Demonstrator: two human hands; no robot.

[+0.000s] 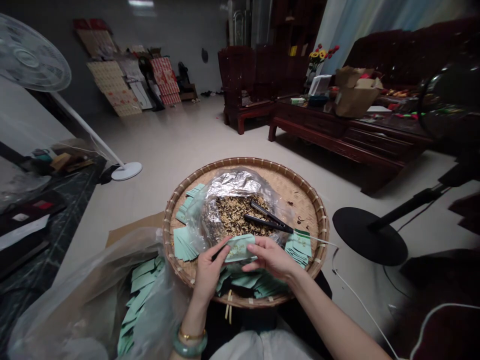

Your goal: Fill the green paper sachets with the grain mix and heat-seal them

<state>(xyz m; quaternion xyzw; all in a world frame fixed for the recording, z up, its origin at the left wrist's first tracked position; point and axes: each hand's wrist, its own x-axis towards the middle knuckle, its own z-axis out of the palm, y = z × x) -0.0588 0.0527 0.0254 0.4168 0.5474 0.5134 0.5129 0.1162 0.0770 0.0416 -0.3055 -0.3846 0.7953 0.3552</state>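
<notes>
Right, the green packet (240, 248) sits between both hands, just above the near part of the woven tray (322, 220) and right in front of the foil-lined bag (232, 182). The left hand (209, 270) pinches its left end with thumb on top and fingers curled under; the right hand (272, 257) pinches the right end the same way. Held by both ends it lies flat and level, probably so whatever is inside does not slide out; I cannot tell which edge is open. The bag's mouth is rolled wide open, which leaves the dried brown leaf material (234, 215) within easy reach. A black two-armed tool (268, 219) lies across that material with its arms slightly apart, handle end toward the right hand, and a white cable (356, 295) trails off the tray's right side to the floor. Flat green packets are stacked on the tray left of the bag (183, 243) and right of it (299, 245), with more lying loose under the hands. On the left, a clear plastic sack (93, 300) holds another heap of the same packets (140, 285), close to the left arm. There is a green bangle (189, 345) on the left wrist. A white standing fan (30, 60) is at far left and a black fan base (369, 235) is on the floor at right.
</notes>
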